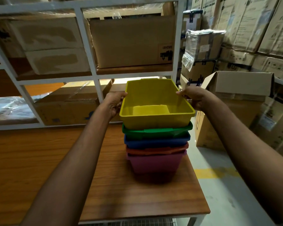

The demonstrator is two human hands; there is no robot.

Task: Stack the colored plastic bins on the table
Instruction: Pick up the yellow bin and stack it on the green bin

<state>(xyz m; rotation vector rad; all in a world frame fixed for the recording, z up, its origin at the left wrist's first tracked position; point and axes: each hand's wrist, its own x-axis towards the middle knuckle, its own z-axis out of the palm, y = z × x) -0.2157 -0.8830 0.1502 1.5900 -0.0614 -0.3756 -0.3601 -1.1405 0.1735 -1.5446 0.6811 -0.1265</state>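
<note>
A yellow bin (153, 98) tops a nested stack on the wooden table (39, 160), near its right end. Beneath it sit a green bin (157, 130), a blue bin (155, 141), a red bin (157, 150) and a purple bin (155, 163) at the bottom. My left hand (113, 104) grips the yellow bin's left rim, thumb over the edge. On the opposite rim, my right hand (195, 97) holds on the same way. The yellow bin is empty and tilts slightly, its near edge lower than its far edge.
A white shelf rack (87, 46) loaded with cardboard boxes stands right behind the table. To the right, an open cardboard box (235, 101) sits on the floor, and stacked cartons (252, 30) fill the wall. The table's right edge is close to the stack.
</note>
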